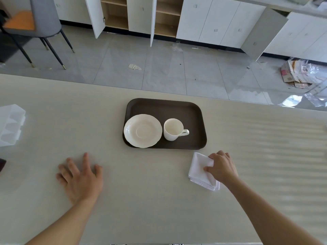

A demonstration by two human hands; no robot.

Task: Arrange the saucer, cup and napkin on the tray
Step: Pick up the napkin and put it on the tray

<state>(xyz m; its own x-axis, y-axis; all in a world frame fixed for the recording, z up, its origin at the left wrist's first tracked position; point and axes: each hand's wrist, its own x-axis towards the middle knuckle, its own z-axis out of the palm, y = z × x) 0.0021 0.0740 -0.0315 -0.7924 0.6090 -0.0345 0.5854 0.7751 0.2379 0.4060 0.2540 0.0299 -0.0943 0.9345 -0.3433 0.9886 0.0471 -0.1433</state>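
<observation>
A dark brown tray [177, 108] lies on the pale table. On its left part rests a white saucer [142, 131], slightly overhanging the tray's left rim. A white cup [172, 129] stands upright to the right of the saucer, directly on the tray, handle pointing right. A folded white napkin [199, 168] lies on the table just in front of the tray's right corner. My right hand [222, 167] rests on the napkin's right side, fingers curled over its edge and gripping it. My left hand [80, 177] lies flat on the table with fingers spread, holding nothing.
A clear plastic container [10, 124] sits at the table's left edge. Beyond the table's far edge is grey floor, a chair [35, 23] at far left, white cabinets with open doors, and crumpled cardboard [297, 73] at right.
</observation>
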